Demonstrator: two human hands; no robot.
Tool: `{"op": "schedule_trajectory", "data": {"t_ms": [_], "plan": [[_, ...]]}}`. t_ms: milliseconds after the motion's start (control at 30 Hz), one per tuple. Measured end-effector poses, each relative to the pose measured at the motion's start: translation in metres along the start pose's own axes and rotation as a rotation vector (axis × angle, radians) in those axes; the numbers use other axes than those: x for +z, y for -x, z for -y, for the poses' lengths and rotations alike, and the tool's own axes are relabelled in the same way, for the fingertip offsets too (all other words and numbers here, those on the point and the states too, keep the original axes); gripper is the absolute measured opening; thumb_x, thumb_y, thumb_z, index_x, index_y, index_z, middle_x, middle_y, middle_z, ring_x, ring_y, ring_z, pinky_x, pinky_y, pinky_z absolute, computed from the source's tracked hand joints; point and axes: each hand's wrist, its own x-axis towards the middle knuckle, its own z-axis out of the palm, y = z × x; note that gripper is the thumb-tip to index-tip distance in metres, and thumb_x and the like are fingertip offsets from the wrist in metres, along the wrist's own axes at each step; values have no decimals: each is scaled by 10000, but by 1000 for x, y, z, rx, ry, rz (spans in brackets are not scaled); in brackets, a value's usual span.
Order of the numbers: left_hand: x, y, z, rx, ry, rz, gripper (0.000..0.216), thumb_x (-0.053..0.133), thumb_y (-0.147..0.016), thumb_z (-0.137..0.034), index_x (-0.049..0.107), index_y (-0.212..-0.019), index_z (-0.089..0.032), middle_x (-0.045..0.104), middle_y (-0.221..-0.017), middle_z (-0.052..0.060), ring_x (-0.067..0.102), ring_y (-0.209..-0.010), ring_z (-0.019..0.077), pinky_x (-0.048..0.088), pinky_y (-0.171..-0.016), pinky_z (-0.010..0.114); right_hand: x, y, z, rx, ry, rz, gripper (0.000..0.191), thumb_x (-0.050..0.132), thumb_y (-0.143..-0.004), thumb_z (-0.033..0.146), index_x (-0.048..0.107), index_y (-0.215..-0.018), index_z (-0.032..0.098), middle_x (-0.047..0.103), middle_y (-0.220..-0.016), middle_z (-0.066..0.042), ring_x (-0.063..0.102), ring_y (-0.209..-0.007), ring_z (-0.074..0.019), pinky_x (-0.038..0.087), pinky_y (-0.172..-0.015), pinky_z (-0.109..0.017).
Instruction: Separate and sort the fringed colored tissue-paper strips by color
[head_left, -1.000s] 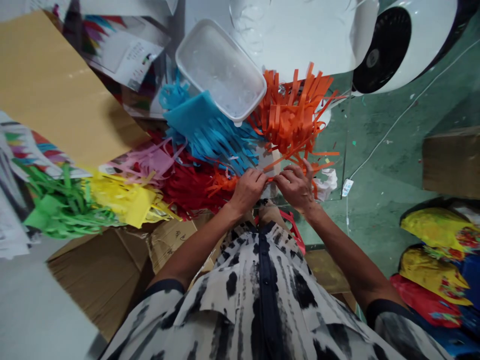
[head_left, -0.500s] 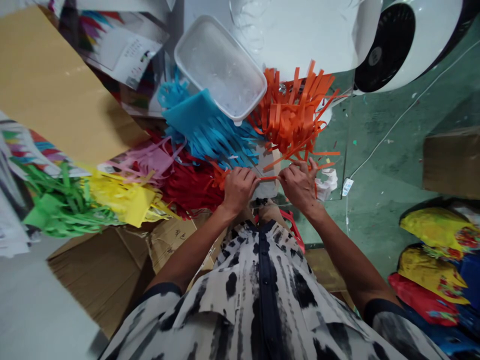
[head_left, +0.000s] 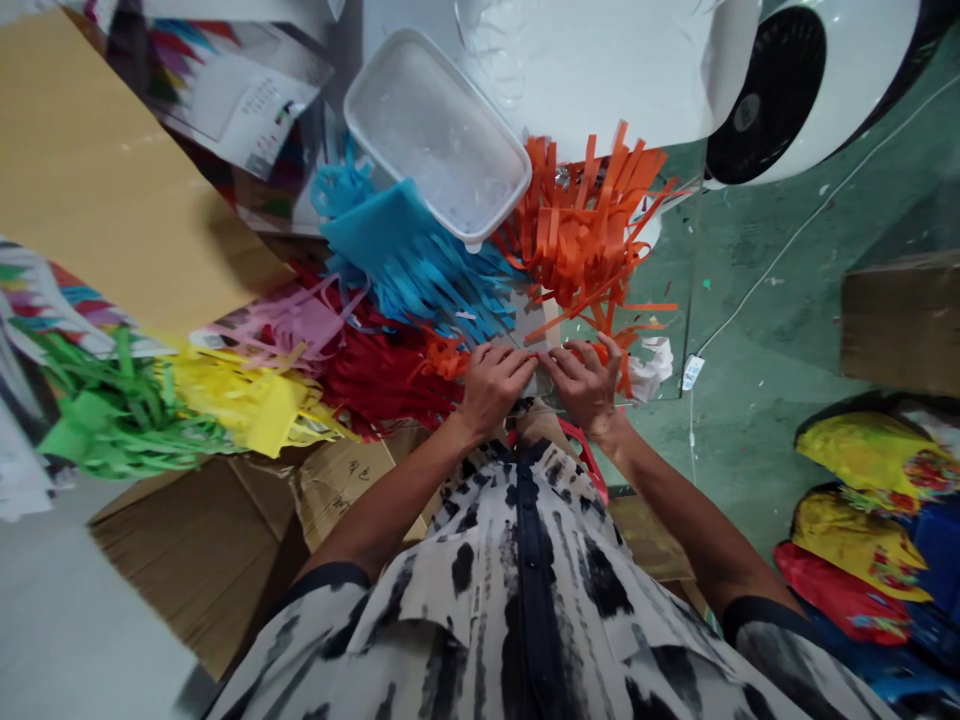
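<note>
My left hand (head_left: 495,385) and my right hand (head_left: 585,380) almost meet at the near edge of the table. Their fingers are closed on an orange paper strip (head_left: 541,354), mostly hidden by the fingertips. More orange shows under the right fingers. Just beyond lies a heap of orange fringed paper (head_left: 589,225), with loose strips trailing toward my right hand. Beside my left hand is red fringed paper (head_left: 382,375), and blue fringed paper (head_left: 420,265) lies farther off. A crumpled white tissue (head_left: 651,370) sits right of my right hand.
A clear plastic tub (head_left: 442,135) stands behind the blue paper. Pink (head_left: 300,325), yellow (head_left: 240,390) and green fringes (head_left: 120,410) lie leftward by a tan cardboard sheet (head_left: 127,180). An open carton (head_left: 210,540) is below. A white cable (head_left: 780,250) crosses the green floor at right.
My hands have drawn together, so the orange strip that was stretched between them is now mostly covered by my fingers. The heaps around are unchanged.
</note>
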Motion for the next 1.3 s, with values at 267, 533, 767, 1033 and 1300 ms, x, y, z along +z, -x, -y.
{"op": "schedule_trajectory", "data": {"t_ms": [267,533,767,1033,1300], "plan": [[-16,31,25,42,60,45,389,491,-1063,-199,680,-1380,-323,740,-1354,55,644,-1263,225,416,-1161,523,-5,19,-12,-66,68,-2,446,556,-1030,155,615,-1425,354,671,-1462,-28,607,-1263,-227,222,-1223,-530],[-8,12,22,68,28,11,338,514,-1053,-213,717,-1309,-300,788,-1202,58,662,-1146,227,445,-1119,476,-4,9,-8,-7,-60,30,342,570,-1017,146,717,-1277,314,753,-1322,-28,638,-1213,-242,181,-1239,-585],[-2,-11,20,117,-69,7,296,465,-1080,-251,758,-1082,-212,766,-1020,94,648,-1024,243,455,-889,412,-3,-16,-9,-36,-102,56,300,549,-1033,143,755,-1178,307,801,-1151,-14,658,-1126,-214,207,-1231,-574],[-22,-17,8,-170,235,-36,365,485,-1073,-408,784,-1043,-200,782,-1058,108,669,-1031,240,487,-907,392,-11,-32,-17,-218,-70,24,260,531,-1044,149,755,-1099,269,802,-1067,-13,656,-1098,-196,243,-1227,-509],[-73,-27,-17,-656,1235,153,571,737,-791,-714,808,-922,-163,785,-836,60,699,-797,186,501,-773,289,-77,-55,-25,-325,-78,-243,223,659,-994,149,732,-1145,297,811,-1055,39,675,-1049,-168,257,-1241,-498]]}}
